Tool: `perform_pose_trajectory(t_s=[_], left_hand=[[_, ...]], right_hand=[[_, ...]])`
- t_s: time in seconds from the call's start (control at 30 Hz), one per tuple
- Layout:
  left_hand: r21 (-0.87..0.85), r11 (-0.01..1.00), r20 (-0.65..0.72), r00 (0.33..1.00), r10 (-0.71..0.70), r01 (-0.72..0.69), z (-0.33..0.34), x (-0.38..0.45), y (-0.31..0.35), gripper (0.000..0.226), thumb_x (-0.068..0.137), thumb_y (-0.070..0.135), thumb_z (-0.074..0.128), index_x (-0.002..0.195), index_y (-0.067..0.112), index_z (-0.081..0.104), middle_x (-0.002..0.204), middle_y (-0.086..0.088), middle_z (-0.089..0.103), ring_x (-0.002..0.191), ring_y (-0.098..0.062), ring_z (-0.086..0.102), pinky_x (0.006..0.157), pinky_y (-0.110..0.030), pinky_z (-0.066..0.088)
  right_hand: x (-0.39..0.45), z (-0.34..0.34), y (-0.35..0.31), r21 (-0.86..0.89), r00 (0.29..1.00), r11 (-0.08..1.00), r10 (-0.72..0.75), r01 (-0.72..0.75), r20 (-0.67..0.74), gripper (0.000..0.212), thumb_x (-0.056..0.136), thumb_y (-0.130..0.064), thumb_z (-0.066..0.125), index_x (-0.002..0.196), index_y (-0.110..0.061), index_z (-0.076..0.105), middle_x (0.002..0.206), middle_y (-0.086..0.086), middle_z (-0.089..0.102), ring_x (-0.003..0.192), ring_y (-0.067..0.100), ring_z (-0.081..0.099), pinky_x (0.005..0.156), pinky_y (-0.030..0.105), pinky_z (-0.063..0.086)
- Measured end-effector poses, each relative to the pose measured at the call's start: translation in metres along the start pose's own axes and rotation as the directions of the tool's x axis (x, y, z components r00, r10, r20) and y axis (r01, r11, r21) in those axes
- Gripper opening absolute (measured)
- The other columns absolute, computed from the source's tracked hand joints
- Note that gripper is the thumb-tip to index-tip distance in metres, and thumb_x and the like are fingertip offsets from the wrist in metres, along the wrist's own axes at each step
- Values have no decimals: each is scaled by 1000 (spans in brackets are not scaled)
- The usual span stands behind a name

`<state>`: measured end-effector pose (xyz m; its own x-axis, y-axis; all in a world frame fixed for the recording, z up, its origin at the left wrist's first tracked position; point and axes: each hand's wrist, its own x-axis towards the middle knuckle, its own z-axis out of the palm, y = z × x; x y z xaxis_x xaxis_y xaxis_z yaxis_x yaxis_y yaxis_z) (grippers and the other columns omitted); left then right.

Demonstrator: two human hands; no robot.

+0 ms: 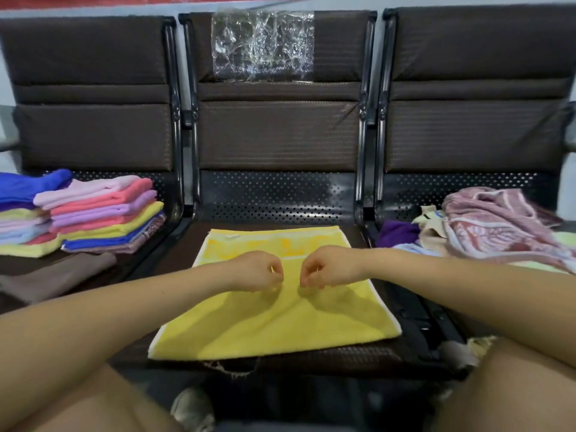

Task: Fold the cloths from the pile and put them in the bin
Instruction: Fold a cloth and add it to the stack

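Yellow cloth (pixel 274 310) flat on middle seat (pixel 174 254), frame centre; left hand (pixel 258 271) and right hand (pixel 327 269) each pinching its middle, knuckles near together.

Place: a waiting area, or a room furnished like one.
Seating: three joined seats (pixel 277 132) with brown padded backs, black perforated metal frames.
Wall: plain pale wall (pixel 93 12) behind.
Wear: plastic wrap (pixel 263 46) left on the middle backrest.
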<state>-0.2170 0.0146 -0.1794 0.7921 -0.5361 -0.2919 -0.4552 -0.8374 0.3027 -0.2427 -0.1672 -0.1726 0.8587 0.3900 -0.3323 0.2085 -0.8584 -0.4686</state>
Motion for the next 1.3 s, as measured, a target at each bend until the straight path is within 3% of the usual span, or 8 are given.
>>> perform_pose_trajectory(t_s=[0.2,0.4,0.63,0.73,0.87,0.97,1.17,1.3], left_hand=[[-39,981,89,977,192,-189,0,-21,-9,15,96,32,52,82,34,57,92,14,60,86,-6,53,81,-25,44],[-75,969,142,959,244,-235,17,-34,-26,19,93,36,56,92,18,64,95,3,64,82,-10,56,76,-25,46],[-61,952,104,946,306,-301,27,-40,-33,15,88,36,64,95,22,62,88,7,55,75,-4,47,72,-23,42],[-59,944,74,941,330,-326,33,-47,-33,18,88,41,61,93,23,61,90,9,54,77,-3,48,71,-18,41],[-24,959,26,958,285,-284,39,-53,-31,45,77,72,45,88,29,54,89,12,51,79,-6,50,74,-27,43],[210,935,-76,949,307,-286,41,-49,-34,52,80,68,41,103,23,53,96,10,53,89,-12,52,76,-30,41],[117,939,-254,905,342,-322,20,-44,-56,38,95,46,35,94,15,56,83,2,61,78,-16,55,75,-39,45],[143,953,-287,911,297,-266,6,-45,-66,34,93,52,38,87,23,55,73,6,58,71,-13,53,67,-34,42]], right_hand=[[-15,5,19,-212,997,976,-62,50,-54,19,96,-28,51,100,-16,65,91,-8,59,84,11,52,73,24,40],[-24,35,27,-160,979,973,-183,167,-92,9,91,-29,59,88,-21,57,79,-13,54,71,7,48,67,24,40],[-31,72,13,-286,914,893,-392,348,-109,67,69,-71,62,115,-24,51,106,-7,49,100,10,45,83,24,40],[-32,77,17,-372,869,830,-484,416,-107,58,78,-63,58,119,-22,55,111,-1,54,105,16,49,84,30,44],[-23,63,13,-166,900,928,-366,334,-238,22,94,-31,54,91,-11,65,80,-2,61,77,16,53,74,37,45],[-16,51,13,-112,919,951,-308,288,-246,18,96,-26,54,80,-19,57,62,-11,47,65,11,44,65,33,37],[-12,34,13,-389,978,913,-178,121,-113,46,84,-53,62,116,-21,55,99,-3,64,90,18,55,77,33,44],[-10,12,18,-361,972,921,-200,145,-120,18,94,-32,55,82,-20,50,75,-5,53,79,20,53,69,31,37]])
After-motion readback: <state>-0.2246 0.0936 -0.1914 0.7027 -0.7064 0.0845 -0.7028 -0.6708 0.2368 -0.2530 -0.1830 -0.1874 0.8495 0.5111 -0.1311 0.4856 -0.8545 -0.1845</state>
